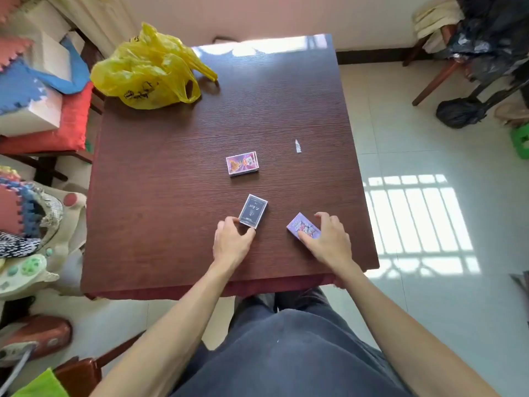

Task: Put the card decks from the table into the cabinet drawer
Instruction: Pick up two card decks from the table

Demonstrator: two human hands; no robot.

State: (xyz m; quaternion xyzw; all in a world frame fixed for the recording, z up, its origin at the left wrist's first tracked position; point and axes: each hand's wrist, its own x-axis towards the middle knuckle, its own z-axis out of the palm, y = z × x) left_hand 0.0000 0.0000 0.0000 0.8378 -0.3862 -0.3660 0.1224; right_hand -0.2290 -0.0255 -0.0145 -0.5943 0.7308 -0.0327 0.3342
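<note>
Three card decks lie on the dark wooden table (171,181). A purple deck with a bright picture (242,163) rests alone near the middle. Closer to me is a dark blue deck (253,210); my left hand (232,243) pinches its near end between thumb and fingers. To the right lies a light purple deck (302,226), tilted, and my right hand (329,239) closes around its near right end. Both decks still rest on the tabletop. No cabinet or drawer is in view.
A crumpled yellow plastic bag (148,70) sits on the table's far left corner. A small scrap of paper (298,146) lies right of centre. Cushions and foam mats crowd the left side. A wooden chair with black bags (481,53) stands at the far right on the tiled floor.
</note>
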